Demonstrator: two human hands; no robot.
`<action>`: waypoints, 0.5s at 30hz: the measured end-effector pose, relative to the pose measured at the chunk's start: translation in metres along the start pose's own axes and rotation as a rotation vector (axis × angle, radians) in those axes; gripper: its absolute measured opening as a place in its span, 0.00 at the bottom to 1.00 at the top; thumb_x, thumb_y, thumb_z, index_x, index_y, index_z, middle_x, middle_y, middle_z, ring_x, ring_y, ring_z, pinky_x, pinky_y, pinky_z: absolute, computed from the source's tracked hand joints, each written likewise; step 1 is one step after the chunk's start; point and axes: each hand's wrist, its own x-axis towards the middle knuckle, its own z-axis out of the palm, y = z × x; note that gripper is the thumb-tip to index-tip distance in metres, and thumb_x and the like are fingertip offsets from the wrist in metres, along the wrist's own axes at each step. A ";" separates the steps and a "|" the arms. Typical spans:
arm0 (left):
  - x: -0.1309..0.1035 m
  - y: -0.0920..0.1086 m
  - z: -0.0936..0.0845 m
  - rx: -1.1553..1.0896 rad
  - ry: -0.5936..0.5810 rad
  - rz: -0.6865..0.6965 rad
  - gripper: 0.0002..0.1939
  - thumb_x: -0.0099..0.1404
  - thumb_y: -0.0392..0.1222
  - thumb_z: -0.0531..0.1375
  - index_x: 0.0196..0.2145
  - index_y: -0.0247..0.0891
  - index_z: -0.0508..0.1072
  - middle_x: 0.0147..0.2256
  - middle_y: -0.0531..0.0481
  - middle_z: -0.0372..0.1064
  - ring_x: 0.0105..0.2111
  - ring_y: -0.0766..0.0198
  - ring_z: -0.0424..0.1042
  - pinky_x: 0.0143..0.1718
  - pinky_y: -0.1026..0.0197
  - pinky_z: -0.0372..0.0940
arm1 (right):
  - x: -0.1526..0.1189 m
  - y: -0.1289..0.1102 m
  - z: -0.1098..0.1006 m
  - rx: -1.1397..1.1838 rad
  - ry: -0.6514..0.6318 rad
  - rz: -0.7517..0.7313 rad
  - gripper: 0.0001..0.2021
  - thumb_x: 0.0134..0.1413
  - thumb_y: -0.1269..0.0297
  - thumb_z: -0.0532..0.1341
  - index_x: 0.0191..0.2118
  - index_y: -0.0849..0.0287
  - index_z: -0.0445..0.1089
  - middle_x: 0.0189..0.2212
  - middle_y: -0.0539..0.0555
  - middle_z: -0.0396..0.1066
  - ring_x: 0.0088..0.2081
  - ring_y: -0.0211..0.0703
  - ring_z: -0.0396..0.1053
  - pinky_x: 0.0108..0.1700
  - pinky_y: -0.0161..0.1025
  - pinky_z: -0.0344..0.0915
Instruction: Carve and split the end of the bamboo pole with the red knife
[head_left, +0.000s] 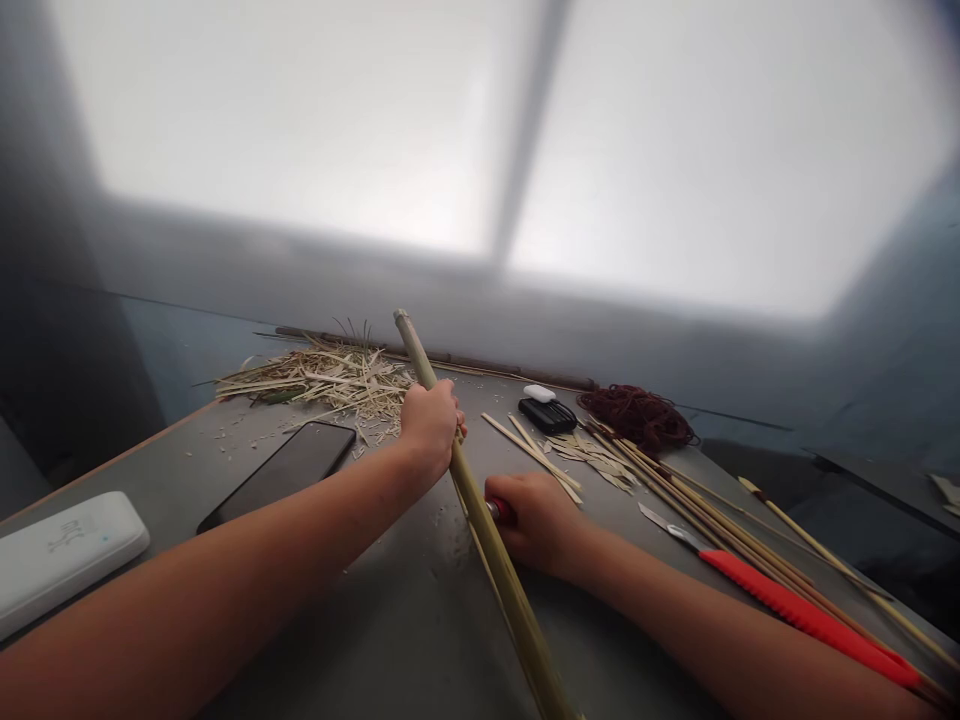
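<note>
A long greenish bamboo pole slants from the bottom edge up and away over the grey table. Wrapped round its upper part is my left hand, closed on it. My right hand is closed on a red-handled knife at the pole's right side; the pole hides its blade. A thin strip stands slightly apart from the pole's left side, below my left hand.
Bamboo shavings are piled at the back left. A phone and a white device lie left. To the right are a black case, dark red cord, thin sticks and a red-handled, serrated-looking knife.
</note>
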 end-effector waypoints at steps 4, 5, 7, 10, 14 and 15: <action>-0.001 0.000 -0.002 -0.007 -0.009 0.006 0.11 0.65 0.32 0.53 0.27 0.40 0.54 0.19 0.62 0.51 0.13 0.75 0.51 0.13 0.68 0.52 | -0.001 -0.004 -0.008 0.013 -0.040 0.007 0.10 0.44 0.68 0.60 0.19 0.57 0.58 0.15 0.43 0.50 0.21 0.34 0.41 0.25 0.34 0.41; -0.001 0.000 -0.003 -0.009 -0.011 0.003 0.11 0.65 0.32 0.53 0.27 0.40 0.54 0.18 0.61 0.51 0.12 0.75 0.51 0.13 0.68 0.52 | -0.001 -0.005 -0.009 0.011 -0.047 0.012 0.09 0.44 0.69 0.60 0.19 0.57 0.58 0.15 0.43 0.50 0.21 0.34 0.41 0.25 0.34 0.41; -0.001 0.000 -0.003 -0.018 -0.013 0.000 0.12 0.65 0.32 0.53 0.26 0.40 0.54 0.18 0.62 0.51 0.12 0.75 0.51 0.13 0.68 0.51 | -0.002 -0.007 -0.010 0.002 -0.058 0.021 0.08 0.43 0.69 0.60 0.19 0.58 0.60 0.15 0.43 0.51 0.20 0.34 0.41 0.24 0.34 0.40; 0.000 0.001 -0.004 -0.056 -0.025 -0.007 0.11 0.65 0.32 0.53 0.26 0.40 0.55 0.17 0.62 0.50 0.11 0.75 0.51 0.13 0.69 0.51 | -0.003 -0.009 -0.013 -0.032 -0.056 0.041 0.07 0.43 0.69 0.61 0.20 0.58 0.63 0.16 0.44 0.56 0.20 0.34 0.43 0.25 0.34 0.40; 0.006 0.010 -0.008 -0.299 -0.213 -0.161 0.12 0.66 0.35 0.51 0.24 0.39 0.56 0.15 0.63 0.46 0.10 0.75 0.48 0.12 0.70 0.48 | -0.006 -0.012 -0.023 -0.153 0.040 0.061 0.07 0.53 0.68 0.58 0.25 0.59 0.67 0.21 0.50 0.66 0.23 0.37 0.52 0.27 0.37 0.40; 0.009 0.014 -0.011 -0.383 -0.298 -0.229 0.14 0.67 0.37 0.50 0.24 0.39 0.56 0.14 0.63 0.44 0.09 0.75 0.47 0.12 0.70 0.47 | -0.008 -0.014 -0.027 -0.203 0.085 0.024 0.08 0.55 0.68 0.56 0.26 0.59 0.67 0.22 0.51 0.67 0.23 0.37 0.54 0.28 0.38 0.40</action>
